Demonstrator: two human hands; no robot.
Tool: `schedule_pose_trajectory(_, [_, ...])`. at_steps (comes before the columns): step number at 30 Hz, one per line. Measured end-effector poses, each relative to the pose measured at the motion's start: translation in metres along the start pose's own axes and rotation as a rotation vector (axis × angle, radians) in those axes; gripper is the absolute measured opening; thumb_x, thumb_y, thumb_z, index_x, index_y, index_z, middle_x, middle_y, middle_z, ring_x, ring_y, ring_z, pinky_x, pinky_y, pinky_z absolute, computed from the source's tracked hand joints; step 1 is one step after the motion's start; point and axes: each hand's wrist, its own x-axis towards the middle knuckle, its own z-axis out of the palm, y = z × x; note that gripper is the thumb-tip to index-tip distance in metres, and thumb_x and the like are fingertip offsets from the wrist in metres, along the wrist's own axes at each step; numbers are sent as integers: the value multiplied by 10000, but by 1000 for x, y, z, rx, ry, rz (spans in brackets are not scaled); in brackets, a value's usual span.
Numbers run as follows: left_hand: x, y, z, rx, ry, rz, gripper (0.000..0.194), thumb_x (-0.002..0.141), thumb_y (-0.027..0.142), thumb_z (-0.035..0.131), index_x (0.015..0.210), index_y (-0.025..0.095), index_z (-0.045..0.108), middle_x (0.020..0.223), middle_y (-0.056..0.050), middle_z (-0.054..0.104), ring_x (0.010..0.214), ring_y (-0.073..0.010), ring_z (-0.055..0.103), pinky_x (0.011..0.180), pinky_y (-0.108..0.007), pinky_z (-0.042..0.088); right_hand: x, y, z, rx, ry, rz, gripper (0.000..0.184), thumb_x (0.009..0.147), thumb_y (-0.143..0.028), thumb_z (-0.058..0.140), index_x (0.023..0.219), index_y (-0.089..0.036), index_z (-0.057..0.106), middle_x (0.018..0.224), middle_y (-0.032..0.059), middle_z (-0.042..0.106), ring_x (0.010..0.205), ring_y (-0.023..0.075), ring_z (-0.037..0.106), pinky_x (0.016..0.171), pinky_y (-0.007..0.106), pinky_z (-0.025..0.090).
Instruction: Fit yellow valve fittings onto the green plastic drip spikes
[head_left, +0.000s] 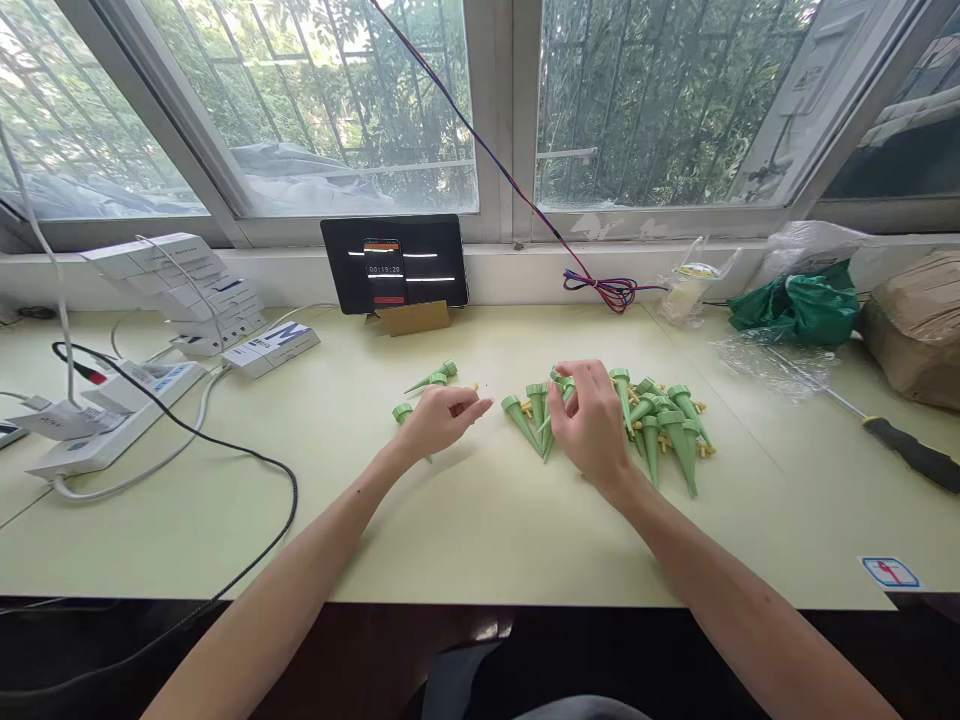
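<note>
Tabletop [495, 530] stretches to front edge [510, 601]; left hand [442, 415] narrow, right hand [589, 420] curled at green spikes [681, 445], holds unclear.

Workroom — screwdriver [911, 452], power strip [94, 443]

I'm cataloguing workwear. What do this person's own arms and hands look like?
The left forearm and right forearm are bare: no sleeve, watch, bracelet or cable shows on them. The left grip and right grip are ungloved human hands, with no ring visible. A small spot marks the left forearm below the wrist.
</note>
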Motion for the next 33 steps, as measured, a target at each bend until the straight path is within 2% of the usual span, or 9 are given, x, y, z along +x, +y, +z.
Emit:
schedule_pose_trajectory(4, [0, 0, 0, 36, 1, 14, 451, 948, 438, 522, 577, 187, 579, 485, 24, 494, 468, -109, 397, 506, -274, 326, -7, -5, 7, 159, -69, -85, 95, 969, -209, 487, 996, -180, 573, 973, 60, 619, 535, 98, 481, 607, 264, 446])
schedule_pose_trajectory(11, [0, -2, 2, 97, -28, 63, 477, 958, 389, 515, 533, 183, 446, 490, 40, 367, 496, -110, 313, 531, -280, 293, -28, -19, 25, 177, -368, -109, 121, 974, -173, 459, 958, -176, 579, 854, 31, 624, 624, 124, 520, 635, 247, 389])
schedule_pose_trajectory(15, [0, -1, -4, 130, -14, 47, 419, 959, 394, 515, 595, 187, 523, 516, 36, 421, 507, -111, 348, 547, -267, 317, -41, -27, 36, 55, -550, -131, 140, 950, -134, 460, 891, -182, 578, 797, 21, 624, 650, 139, 529, 607, 257, 317])
schedule_pose_trajectory(17, [1, 0, -9, 135, 5, 11, 393, 957, 407, 512, 637, 189, 577, 527, 32, 464, 499, -109, 376, 544, -257, 333, -44, -29, 40, 7, -598, -142, 147, 945, -136, 457, 877, -185, 579, 810, 26, 640, 640, 140, 522, 592, 270, 283])
schedule_pose_trajectory(25, [3, -4, -30, 92, 29, -111, 315, 894, 453, 595, 758, 181, 680, 597, 9, 593, 521, -107, 468, 544, -238, 392, -44, -29, 42, -21, -651, -125, 152, 934, -135, 454, 888, -183, 590, 856, 40, 678, 669, 142, 548, 596, 281, 255])
schedule_pose_trajectory(30, [4, -10, -43, 20, -32, -217, 278, 831, 461, 658, 784, 188, 685, 562, 22, 553, 508, -108, 453, 497, -231, 361, -43, -30, 41, -29, -678, -124, 158, 941, -139, 451, 892, -183, 594, 850, 43, 678, 667, 142, 549, 595, 281, 253])
schedule_pose_trajectory(33, [4, -15, -49, 66, -41, -254, 283, 817, 464, 660, 737, 193, 670, 505, 44, 482, 469, -100, 409, 480, -234, 332, -42, -30, 40, -6, -676, -126, 156, 940, -137, 452, 888, -182, 592, 845, 41, 679, 672, 141, 550, 600, 276, 263])
